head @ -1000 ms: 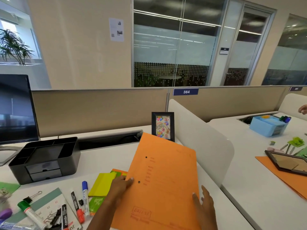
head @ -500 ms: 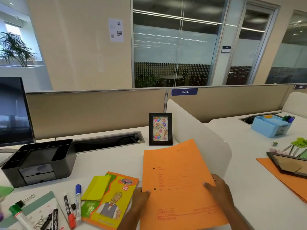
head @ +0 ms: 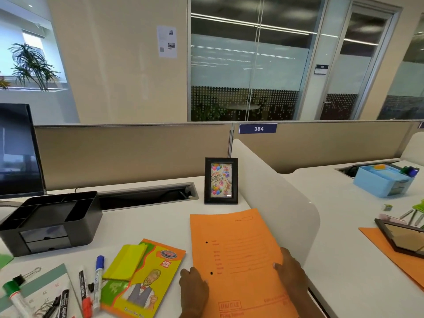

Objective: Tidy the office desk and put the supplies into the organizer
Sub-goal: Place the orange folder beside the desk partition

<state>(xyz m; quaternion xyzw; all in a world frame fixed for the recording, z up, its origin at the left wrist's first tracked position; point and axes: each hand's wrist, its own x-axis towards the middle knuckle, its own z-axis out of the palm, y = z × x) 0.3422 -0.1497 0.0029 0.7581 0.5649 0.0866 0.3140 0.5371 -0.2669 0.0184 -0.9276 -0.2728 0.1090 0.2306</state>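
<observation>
Orange folder (head: 238, 253) lies flat on the desk, just in front of the photo frame (head: 221, 180). Its long axis runs from the person toward the frame. Right hand (head: 291, 274) grips its right edge, thumb on top. Left hand (head: 193, 289) rests on its left edge; cannot tell if the fingers tuck under. Black organizer (head: 52, 222) sits well left of the frame, so the left hand is nearer.

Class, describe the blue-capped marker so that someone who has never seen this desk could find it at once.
Start at the black organizer at the left rear of the desk. In front of it, several markers lie left of a yellow booklet. Yours is the blue marker nearest the booklet: white barrel, blue cap, whereas the red marker beside it has a black barrel.
</observation>
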